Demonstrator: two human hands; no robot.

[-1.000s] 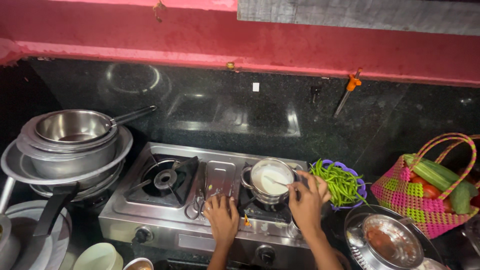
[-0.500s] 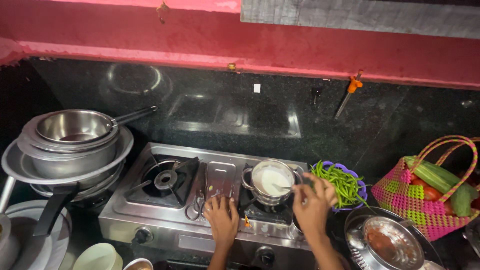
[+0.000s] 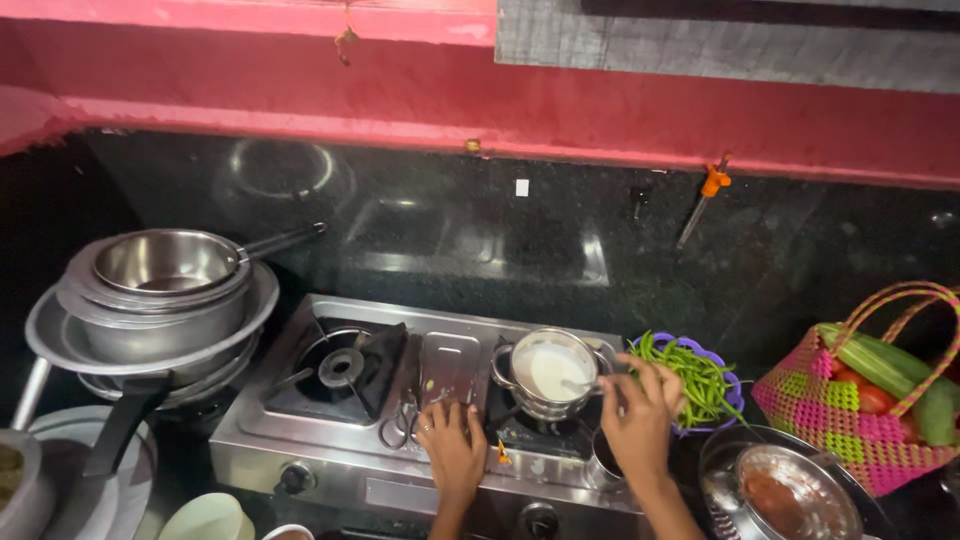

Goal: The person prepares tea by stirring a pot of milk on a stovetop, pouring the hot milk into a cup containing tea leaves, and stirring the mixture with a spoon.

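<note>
A small steel pot (image 3: 548, 372) holding white liquid stands on the right burner of a steel two-burner stove (image 3: 330, 450). My right hand (image 3: 640, 412) is at the pot's right rim, fingers closed on a thin spoon handle that dips into the liquid. My left hand (image 3: 452, 448) lies flat on the stove top between the burners, fingers spread, beside metal tongs (image 3: 400, 428). The left burner (image 3: 342, 367) is bare.
Stacked steel pans and bowls (image 3: 160, 290) fill the left counter, with a black-handled pan (image 3: 120, 430) below. Right of the stove are a purple bowl of green beans (image 3: 690, 378), a steel plate (image 3: 780, 495) and a pink woven basket of vegetables (image 3: 870, 395).
My right hand has shifted slightly down and right along the pot's rim. The view has moved closer. My left hand stays on the stove top.
</note>
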